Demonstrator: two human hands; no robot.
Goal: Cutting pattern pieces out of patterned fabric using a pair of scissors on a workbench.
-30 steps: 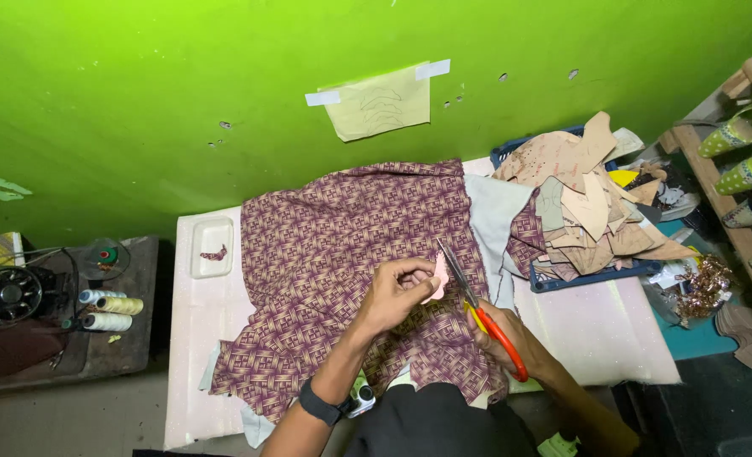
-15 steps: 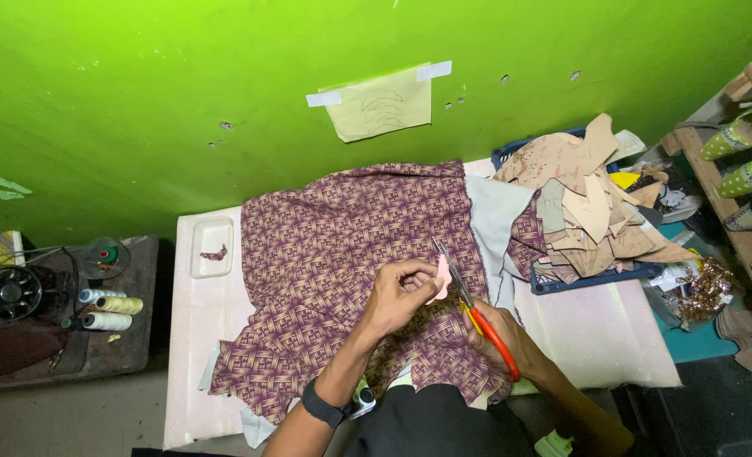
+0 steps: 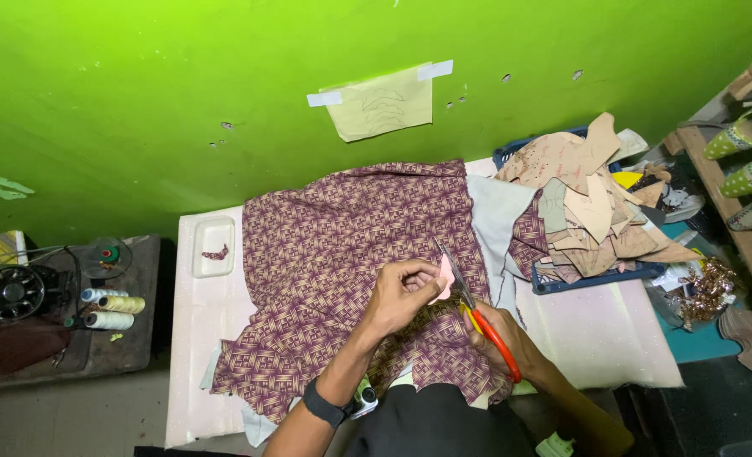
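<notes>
Over the patterned maroon fabric (image 3: 342, 254), the right hand (image 3: 498, 334) grips orange-handled scissors (image 3: 477, 313), fingers curled through the loops. Just left, the left hand (image 3: 397, 296) pinches a small pink piece (image 3: 446, 278) at the blades. Beyond the fabric's right edge sits a blue tray (image 3: 592, 275) piled with tan cutouts (image 3: 583, 199).

Over the last second my right hand (image 3: 496, 332) drew the orange-handled scissors (image 3: 477, 311) back from the upright reach shown a second ago, dipped lower, then raised the blades again beside the pink piece (image 3: 446, 278). My left hand (image 3: 401, 294) kept its pinch but shifted slightly, and the pink piece stood less exposed.
</notes>
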